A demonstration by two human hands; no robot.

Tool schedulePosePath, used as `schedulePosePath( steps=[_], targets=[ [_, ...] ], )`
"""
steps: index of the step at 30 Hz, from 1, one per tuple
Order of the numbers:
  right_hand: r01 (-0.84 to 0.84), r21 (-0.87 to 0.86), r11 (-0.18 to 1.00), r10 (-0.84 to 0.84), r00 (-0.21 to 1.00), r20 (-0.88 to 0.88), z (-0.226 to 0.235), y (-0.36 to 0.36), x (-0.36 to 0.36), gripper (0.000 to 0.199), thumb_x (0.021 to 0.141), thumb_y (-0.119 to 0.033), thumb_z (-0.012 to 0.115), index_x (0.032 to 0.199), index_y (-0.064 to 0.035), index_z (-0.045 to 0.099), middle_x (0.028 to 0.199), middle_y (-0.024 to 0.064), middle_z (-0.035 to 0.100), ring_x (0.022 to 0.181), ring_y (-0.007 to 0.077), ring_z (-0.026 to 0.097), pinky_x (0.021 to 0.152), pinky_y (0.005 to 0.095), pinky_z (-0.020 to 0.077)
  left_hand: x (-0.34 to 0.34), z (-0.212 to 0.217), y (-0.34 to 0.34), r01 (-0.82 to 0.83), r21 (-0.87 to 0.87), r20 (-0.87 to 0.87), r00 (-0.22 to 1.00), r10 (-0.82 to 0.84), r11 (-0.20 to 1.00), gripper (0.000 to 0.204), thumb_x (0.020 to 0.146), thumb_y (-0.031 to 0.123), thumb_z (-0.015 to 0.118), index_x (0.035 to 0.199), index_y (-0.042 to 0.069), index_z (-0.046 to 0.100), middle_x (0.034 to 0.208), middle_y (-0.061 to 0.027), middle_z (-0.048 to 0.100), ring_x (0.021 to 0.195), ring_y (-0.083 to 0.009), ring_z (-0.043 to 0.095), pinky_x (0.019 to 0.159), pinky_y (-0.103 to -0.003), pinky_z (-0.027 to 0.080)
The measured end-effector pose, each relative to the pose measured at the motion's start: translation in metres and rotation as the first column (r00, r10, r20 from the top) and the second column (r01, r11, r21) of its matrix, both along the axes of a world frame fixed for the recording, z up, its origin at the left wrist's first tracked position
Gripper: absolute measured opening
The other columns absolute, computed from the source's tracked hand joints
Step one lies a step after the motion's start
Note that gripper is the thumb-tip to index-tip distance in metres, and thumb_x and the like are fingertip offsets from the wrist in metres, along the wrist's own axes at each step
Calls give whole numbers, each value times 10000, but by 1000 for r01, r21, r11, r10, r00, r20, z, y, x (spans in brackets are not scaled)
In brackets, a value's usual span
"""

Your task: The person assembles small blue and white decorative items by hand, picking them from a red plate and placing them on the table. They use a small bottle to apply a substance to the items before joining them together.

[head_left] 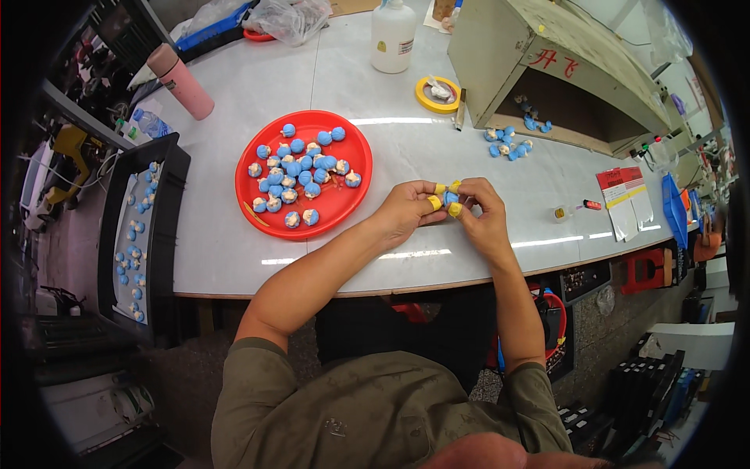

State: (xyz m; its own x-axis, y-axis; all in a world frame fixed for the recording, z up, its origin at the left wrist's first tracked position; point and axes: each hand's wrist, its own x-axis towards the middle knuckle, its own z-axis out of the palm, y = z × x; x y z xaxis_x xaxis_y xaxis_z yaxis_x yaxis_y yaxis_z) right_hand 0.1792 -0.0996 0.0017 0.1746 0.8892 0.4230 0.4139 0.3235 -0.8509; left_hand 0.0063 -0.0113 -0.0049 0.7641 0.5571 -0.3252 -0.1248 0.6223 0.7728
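Observation:
My left hand and my right hand meet above the table, with yellow covers on several fingertips. Pinched between them is a small blue piece, partly hidden by the fingers; its exact kind does not show. To the left of my hands stands a round red tray. Many small round blue-and-cream pieces lie spread in it. Loose blue and cream pieces form a small heap at the right, in front of a grey-green box.
A long black tray at the left edge holds more such pieces. Around the table are a pink bottle, a white jug, a yellow tape roll, the open-fronted box, a small cup and red-and-white papers.

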Motion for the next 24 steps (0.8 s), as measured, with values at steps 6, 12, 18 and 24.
schedulePosePath(
  steps=[6,12,18,24],
  targets=[
    [-17,42,999,16,999,37,-4,0,4,247,827,12,725,1066,-17,675,1049,86,658,854,145,620,692,267,479,0,-1,0,-23,-3,19,1000,23,1000,224,994,21,586,1215,-15,586,1171,-89,646,1075,-159,669,949,-269,582],
    [18,28,999,-18,1000,19,-8,1,1,258,814,40,697,1064,-21,668,1055,83,675,879,148,626,701,270,472,2,-1,-2,-68,32,41,997,67,997,240,977,-1,607,1209,-48,570,1157,-114,644,1037,-162,678,907,-262,597],
    [57,52,997,-56,998,-25,-10,0,-2,242,822,34,707,1053,-24,666,1040,77,684,872,147,630,699,270,467,2,-3,-1,-68,33,15,998,67,997,228,979,22,620,1199,-28,584,1152,-97,655,1066,-167,676,937,-275,590],
    [80,51,996,-80,997,4,-9,0,-2,222,824,36,708,1035,-21,670,1040,78,686,865,154,638,707,270,477,3,-6,-3,-94,50,44,995,92,994,238,972,20,632,1198,-36,581,1149,-113,660,1059,-169,680,926,-267,594]
  ],
)
